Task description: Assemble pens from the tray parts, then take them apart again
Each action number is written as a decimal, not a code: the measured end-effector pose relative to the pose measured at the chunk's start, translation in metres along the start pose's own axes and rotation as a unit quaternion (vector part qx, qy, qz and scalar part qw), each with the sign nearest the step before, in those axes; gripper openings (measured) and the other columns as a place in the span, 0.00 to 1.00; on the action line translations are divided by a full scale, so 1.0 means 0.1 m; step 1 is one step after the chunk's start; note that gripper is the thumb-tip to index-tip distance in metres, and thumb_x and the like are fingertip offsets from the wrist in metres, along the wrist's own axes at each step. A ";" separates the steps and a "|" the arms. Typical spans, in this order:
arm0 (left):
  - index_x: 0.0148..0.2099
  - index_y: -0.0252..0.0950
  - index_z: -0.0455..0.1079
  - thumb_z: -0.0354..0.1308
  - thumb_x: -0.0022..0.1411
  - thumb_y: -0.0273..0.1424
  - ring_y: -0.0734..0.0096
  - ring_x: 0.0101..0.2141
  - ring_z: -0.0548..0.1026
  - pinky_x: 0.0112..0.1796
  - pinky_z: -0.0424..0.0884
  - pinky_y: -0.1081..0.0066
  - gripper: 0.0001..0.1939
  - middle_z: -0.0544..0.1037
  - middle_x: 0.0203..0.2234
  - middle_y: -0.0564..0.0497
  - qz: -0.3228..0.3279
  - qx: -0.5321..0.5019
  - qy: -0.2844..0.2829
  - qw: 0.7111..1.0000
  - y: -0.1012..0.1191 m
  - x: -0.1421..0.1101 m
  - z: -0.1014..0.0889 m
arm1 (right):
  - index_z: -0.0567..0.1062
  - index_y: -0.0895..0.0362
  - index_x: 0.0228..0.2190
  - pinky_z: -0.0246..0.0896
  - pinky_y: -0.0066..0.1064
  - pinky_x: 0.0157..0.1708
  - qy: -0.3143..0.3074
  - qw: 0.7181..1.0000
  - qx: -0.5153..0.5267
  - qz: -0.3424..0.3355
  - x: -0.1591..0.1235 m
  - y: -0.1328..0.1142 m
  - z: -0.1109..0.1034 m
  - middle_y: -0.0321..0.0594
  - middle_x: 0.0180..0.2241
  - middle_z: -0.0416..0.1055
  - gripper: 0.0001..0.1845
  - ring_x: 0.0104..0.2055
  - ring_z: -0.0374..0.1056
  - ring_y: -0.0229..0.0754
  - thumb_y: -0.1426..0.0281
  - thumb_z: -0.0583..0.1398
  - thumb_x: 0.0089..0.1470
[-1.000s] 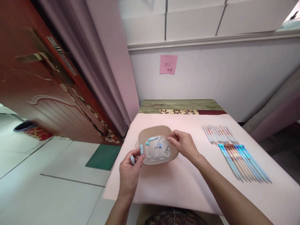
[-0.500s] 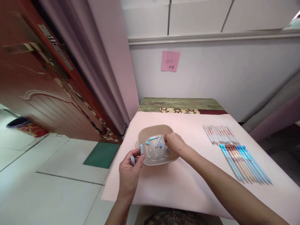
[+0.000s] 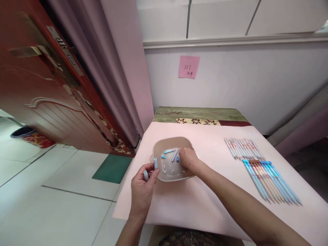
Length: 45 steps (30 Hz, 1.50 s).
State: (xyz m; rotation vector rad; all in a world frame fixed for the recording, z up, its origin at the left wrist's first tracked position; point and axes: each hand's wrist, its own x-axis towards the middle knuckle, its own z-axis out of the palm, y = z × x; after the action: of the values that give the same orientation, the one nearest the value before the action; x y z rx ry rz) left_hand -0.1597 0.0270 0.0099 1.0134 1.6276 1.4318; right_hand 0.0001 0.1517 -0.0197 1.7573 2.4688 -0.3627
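My left hand (image 3: pixel 145 179) is closed around two light-blue pen barrel pieces, held at the near left edge of a beige plastic basin. One barrel piece (image 3: pixel 155 163) points up by the thumb; the other barrel piece (image 3: pixel 146 175) pokes out between the fingers. Inside the basin (image 3: pixel 159 173) my right hand (image 3: pixel 189 159) reaches down at the right side, fingers pinched together; anything in them is hidden. Near its fingertips lie a lilac pen tube (image 3: pixel 175 155), a bright-blue tube (image 3: pixel 169 151), a dark-blue cap piece (image 3: pixel 177 159), a light-blue part (image 3: pixel 163 156) and several small white tips (image 3: pixel 173 171).
On the right of the pink-covered table (image 3: pixel 210 198) lies a row of blue and brown-topped pens (image 3: pixel 271 181). Behind them is a row of pale pens (image 3: pixel 244 148). A pink note (image 3: pixel 189 67) is stuck to the wall. The door (image 3: pixel 64 112) stands to the left.
My right hand has shifted slightly left inside the basin, closer to the lilac tube. My left hand keeps its hold on the barrel pieces. The whole view has moved a little.
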 end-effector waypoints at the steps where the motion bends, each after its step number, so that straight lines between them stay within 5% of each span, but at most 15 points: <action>1: 0.35 0.36 0.75 0.67 0.48 0.39 0.76 0.21 0.62 0.25 0.61 0.76 0.14 0.69 0.20 0.56 0.000 -0.001 0.001 1.000 0.00 0.00 0.00 | 0.79 0.64 0.29 0.66 0.32 0.39 0.003 1.000 0.005 0.001 -0.01 -0.01 -0.01 0.58 0.32 0.77 0.09 0.39 0.75 0.53 0.76 0.67 0.41; 7: 0.36 0.36 0.75 0.67 0.48 0.40 0.77 0.22 0.62 0.24 0.61 0.77 0.15 0.71 0.22 0.55 0.000 0.004 0.018 1.000 0.02 -0.02 -0.06 | 0.76 0.63 0.34 0.61 0.30 0.36 0.056 0.997 0.045 0.007 -0.15 0.05 -0.21 0.55 0.34 0.77 0.12 0.39 0.73 0.48 0.70 0.56 0.54; 10: 0.36 0.36 0.75 0.67 0.48 0.39 0.78 0.22 0.62 0.25 0.61 0.77 0.15 0.72 0.23 0.54 -0.001 0.003 0.020 1.000 0.04 -0.03 -0.05 | 0.73 0.59 0.28 0.57 0.28 0.30 0.111 0.983 0.146 0.020 -0.34 0.19 -0.31 0.46 0.28 0.75 0.13 0.32 0.70 0.43 0.71 0.50 0.55; 12: 0.36 0.36 0.75 0.67 0.48 0.39 0.77 0.22 0.62 0.25 0.61 0.77 0.14 0.71 0.22 0.55 0.001 0.005 0.014 1.000 0.06 -0.04 -0.02 | 0.68 0.56 0.22 0.54 0.28 0.26 0.143 0.947 0.285 0.030 -0.48 0.30 -0.33 0.39 0.22 0.70 0.14 0.26 0.66 0.39 0.71 0.48 0.54; 16: 0.35 0.36 0.75 0.67 0.48 0.39 0.77 0.21 0.61 0.24 0.60 0.76 0.14 0.68 0.20 0.56 0.003 0.002 -0.004 1.000 0.10 -0.08 0.08 | 0.61 0.54 0.19 0.48 0.26 0.19 0.131 0.825 0.550 0.031 -0.70 0.46 -0.30 0.31 0.17 0.60 0.10 0.19 0.56 0.35 0.68 0.49 0.50; 19: 0.35 0.36 0.75 0.66 0.48 0.39 0.77 0.21 0.62 0.24 0.60 0.77 0.14 0.70 0.21 0.55 0.007 0.005 -0.015 1.000 0.12 -0.11 0.14 | 0.60 0.54 0.20 0.42 0.25 0.17 0.102 0.747 0.657 0.026 -0.79 0.48 -0.28 0.29 0.17 0.58 0.06 0.16 0.50 0.32 0.68 0.51 0.46; 21: 0.35 0.36 0.75 0.66 0.49 0.38 0.77 0.22 0.63 0.24 0.61 0.77 0.13 0.71 0.22 0.54 0.013 0.011 -0.024 1.000 0.11 -0.14 0.17 | 0.61 0.54 0.21 0.40 0.24 0.16 0.101 0.721 0.685 0.019 -0.84 0.46 -0.26 0.29 0.17 0.59 0.05 0.16 0.50 0.31 0.68 0.52 0.45; 30: 0.35 0.35 0.75 0.65 0.51 0.36 0.78 0.21 0.61 0.23 0.59 0.78 0.11 0.70 0.22 0.55 0.009 0.007 -0.112 0.994 0.06 -0.42 0.39 | 0.78 0.57 0.28 0.58 0.27 0.25 0.133 0.718 0.680 -0.067 -1.03 0.25 -0.19 0.35 0.22 0.68 0.11 0.25 0.62 0.36 0.62 0.62 0.49; 45: 0.34 0.35 0.74 0.64 0.53 0.36 0.78 0.22 0.61 0.24 0.61 0.78 0.10 0.68 0.23 0.55 0.052 0.031 -0.137 0.989 0.17 -0.61 0.51 | 0.82 0.52 0.35 0.65 0.29 0.33 0.212 0.769 0.580 -0.168 -1.24 0.28 -0.15 0.41 0.31 0.77 0.10 0.34 0.71 0.40 0.63 0.63 0.53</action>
State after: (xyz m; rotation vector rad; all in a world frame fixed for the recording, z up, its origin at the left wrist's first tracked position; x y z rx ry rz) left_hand -0.0864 -0.0056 0.0226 1.2883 1.4431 1.2501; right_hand 0.0686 0.0497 0.0174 1.7100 3.1461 -2.1295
